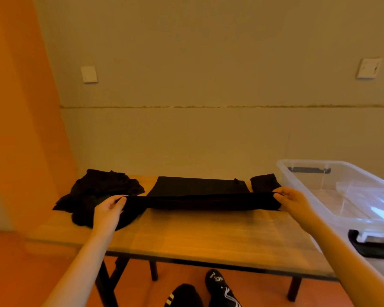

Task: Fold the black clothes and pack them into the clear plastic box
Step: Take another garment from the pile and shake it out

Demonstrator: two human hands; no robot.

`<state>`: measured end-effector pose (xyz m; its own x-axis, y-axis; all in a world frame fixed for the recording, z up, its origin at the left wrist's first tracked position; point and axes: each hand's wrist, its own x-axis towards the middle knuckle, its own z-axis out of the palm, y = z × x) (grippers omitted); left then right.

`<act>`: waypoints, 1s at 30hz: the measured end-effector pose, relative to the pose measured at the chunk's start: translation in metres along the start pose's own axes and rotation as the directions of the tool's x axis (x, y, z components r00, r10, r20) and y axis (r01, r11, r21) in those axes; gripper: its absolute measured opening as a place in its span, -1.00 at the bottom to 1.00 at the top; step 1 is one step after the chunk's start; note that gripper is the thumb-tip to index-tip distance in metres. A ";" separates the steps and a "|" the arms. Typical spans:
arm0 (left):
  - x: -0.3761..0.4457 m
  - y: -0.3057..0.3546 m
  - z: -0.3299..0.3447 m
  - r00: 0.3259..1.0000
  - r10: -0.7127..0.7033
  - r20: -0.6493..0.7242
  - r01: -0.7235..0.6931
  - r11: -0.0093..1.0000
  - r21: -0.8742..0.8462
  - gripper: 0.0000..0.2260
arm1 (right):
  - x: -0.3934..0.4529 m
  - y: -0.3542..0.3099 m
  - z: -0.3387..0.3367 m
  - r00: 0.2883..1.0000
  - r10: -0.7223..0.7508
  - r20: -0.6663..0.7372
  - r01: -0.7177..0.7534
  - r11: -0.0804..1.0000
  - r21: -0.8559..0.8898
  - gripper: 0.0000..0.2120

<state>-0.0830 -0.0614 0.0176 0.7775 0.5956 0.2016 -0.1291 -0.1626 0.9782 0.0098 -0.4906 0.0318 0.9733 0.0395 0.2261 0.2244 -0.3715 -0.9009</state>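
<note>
Where the wooden table [186,233] stands against the wall, items run as follows. Clear plastic box [341,196]: right end of table, open-topped, black latch handles, nothing black visible inside. Black garment [197,196]: centre, far part lying flat, near edge lifted and stretched taut between both hands. Heap of unfolded black clothes [98,191]: far left, crumpled, partly under the left forearm. Small black piece [264,182]: far side, between the garment and the box. Left hand [110,209]: fingers curled, pinching the garment's left end. Right hand [290,201]: fingers curled, gripping its right end, just beside the box.
</note>
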 end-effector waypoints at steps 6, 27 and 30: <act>-0.025 0.006 -0.010 0.996 0.079 -0.050 -0.077 0.997 0.030 -0.83 | -0.026 -0.006 -0.007 0.999 -0.020 -0.047 0.023 0.998 0.062 -0.86; -0.071 0.042 -0.026 0.967 0.213 -0.139 -0.220 0.975 -0.037 -0.87 | -0.068 -0.033 -0.028 0.994 -0.075 -0.084 0.086 0.988 0.130 -0.85; -0.058 0.042 -0.018 0.974 0.195 -0.113 -0.200 0.979 -0.036 -0.86 | -0.054 -0.030 -0.027 0.995 -0.045 -0.086 0.055 0.992 0.117 -0.85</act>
<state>-0.1444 -0.0890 0.0476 0.6629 0.6373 0.3929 -0.3046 -0.2499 0.9191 -0.0509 -0.5060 0.0569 0.9545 -0.0236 0.2972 0.2814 -0.2578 -0.9243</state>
